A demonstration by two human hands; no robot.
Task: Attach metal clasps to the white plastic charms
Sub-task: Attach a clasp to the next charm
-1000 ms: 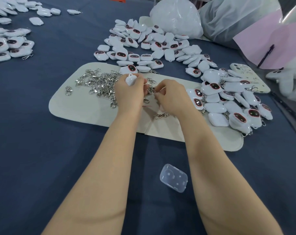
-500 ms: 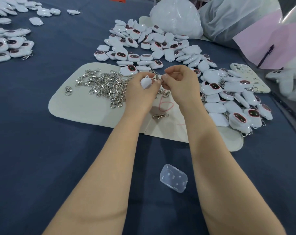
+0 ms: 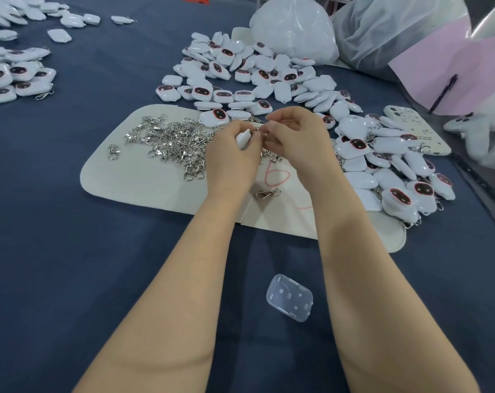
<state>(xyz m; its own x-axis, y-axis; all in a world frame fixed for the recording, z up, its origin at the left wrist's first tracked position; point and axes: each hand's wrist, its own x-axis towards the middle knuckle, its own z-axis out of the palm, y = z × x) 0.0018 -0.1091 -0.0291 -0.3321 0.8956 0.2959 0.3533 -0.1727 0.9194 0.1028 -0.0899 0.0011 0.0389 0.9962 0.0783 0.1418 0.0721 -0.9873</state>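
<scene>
While the left hand (image 3: 232,154) grips a small white plastic charm (image 3: 242,139), half hidden between its curled fingers, the right hand (image 3: 300,137) pinches a small silver metal clasp (image 3: 258,132) against the charm's upper end. The two hands meet fingertip to fingertip just above the cream felt mat (image 3: 132,180) on the dark blue tabletop (image 3: 84,251). Whether the clasp's ring has already passed through the charm's loop is too small to tell.

The step in hand looks like threading that ring. It probably goes best if the left hand holds the charm steady with its loop end turned towards the right hand, leaving the right hand to do only the fine turning. Working low over the mat seems wise, since a dropped clasp would land there rather than roll off. The tangled heap of loose silver clasps (image 3: 178,143) lies just beside the left hand, so the hanging hook could snag in it; a little height should avoid that. A single spare clasp (image 3: 267,193) lies on the mat below the wrists, well within reach. The pile of white charms with clasps (image 3: 382,165) to the right is likely where this one belongs once joined.
</scene>
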